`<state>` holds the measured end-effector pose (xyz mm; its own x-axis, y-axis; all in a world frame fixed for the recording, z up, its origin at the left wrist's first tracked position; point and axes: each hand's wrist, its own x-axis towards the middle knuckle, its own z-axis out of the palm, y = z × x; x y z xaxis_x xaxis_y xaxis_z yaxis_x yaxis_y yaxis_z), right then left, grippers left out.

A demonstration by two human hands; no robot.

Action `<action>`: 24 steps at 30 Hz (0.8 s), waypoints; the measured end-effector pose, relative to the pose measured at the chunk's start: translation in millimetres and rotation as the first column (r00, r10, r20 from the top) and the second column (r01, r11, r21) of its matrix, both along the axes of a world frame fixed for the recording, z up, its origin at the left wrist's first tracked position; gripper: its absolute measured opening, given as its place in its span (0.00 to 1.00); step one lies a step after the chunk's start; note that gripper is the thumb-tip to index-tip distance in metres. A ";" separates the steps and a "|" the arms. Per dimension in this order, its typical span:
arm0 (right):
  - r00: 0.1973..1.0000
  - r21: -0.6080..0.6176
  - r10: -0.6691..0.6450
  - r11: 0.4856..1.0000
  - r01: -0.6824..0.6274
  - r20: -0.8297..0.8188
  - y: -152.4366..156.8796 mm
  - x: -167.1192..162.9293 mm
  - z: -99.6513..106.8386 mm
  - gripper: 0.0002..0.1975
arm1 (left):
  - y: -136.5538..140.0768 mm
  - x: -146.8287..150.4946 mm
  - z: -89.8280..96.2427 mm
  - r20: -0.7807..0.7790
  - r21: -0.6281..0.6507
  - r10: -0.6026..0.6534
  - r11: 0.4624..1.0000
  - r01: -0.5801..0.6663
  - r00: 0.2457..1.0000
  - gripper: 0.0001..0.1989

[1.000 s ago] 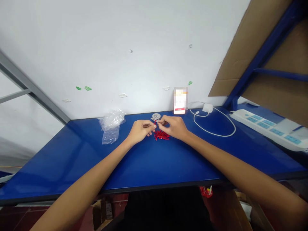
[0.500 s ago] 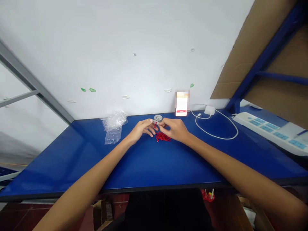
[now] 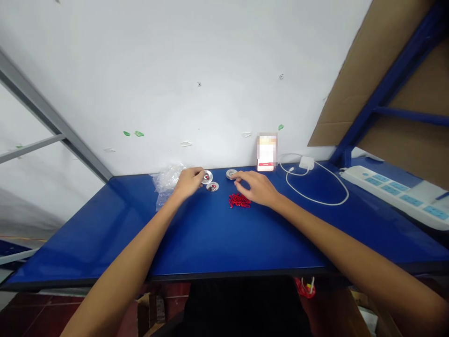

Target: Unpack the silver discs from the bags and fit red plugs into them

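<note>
My left hand [image 3: 188, 181] reaches to the far left of the blue table [image 3: 217, 234] and holds a small silver disc [image 3: 206, 177] at its fingertips. A second silver disc with a red piece in it [image 3: 212, 186] lies just right of that hand. My right hand [image 3: 256, 186] rests with fingers spread, its fingertips touching a third silver disc [image 3: 231, 174]. A small heap of red clips [image 3: 239, 201] lies on the table just in front of my right hand.
A crumpled clear plastic bag [image 3: 164, 180] lies left of my left hand. A phone [image 3: 267, 152] leans on the white wall, with a white charger and looped cable [image 3: 315, 182] beside it. A white power strip [image 3: 393, 192] sits far right under cardboard-backed blue shelving.
My hands were together over the red clips; now the left hand has moved left with a silver disc, and the right hand has opened and reached to the disc near the wall.
</note>
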<state>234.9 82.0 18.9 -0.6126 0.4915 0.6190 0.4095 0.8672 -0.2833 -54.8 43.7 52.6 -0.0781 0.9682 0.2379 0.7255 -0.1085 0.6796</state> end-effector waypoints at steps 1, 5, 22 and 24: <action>1.000 -0.010 -0.012 1.000 0.012 0.013 1.5 1.2 -0.4 0.13 | 0.6 -4.8 1.2 -0.144 0.026 0.040 0.999 -0.036 0.989 0.14; 0.997 -0.021 -0.047 0.999 0.048 0.057 6.3 4.1 -2.4 0.11 | 1.2 -12.8 1.8 -0.382 -0.008 0.057 0.998 -0.065 0.923 0.16; 0.976 -0.114 0.091 0.991 -0.069 0.199 9.7 8.2 2.5 0.09 | 1.2 -6.0 -8.6 -0.456 -0.073 -0.011 0.997 -0.025 0.890 0.14; 0.965 -0.136 0.144 0.984 -0.116 0.218 7.2 8.3 4.6 0.07 | 0.7 -4.1 -10.9 -0.478 -0.012 -0.001 1.000 -0.006 0.878 0.13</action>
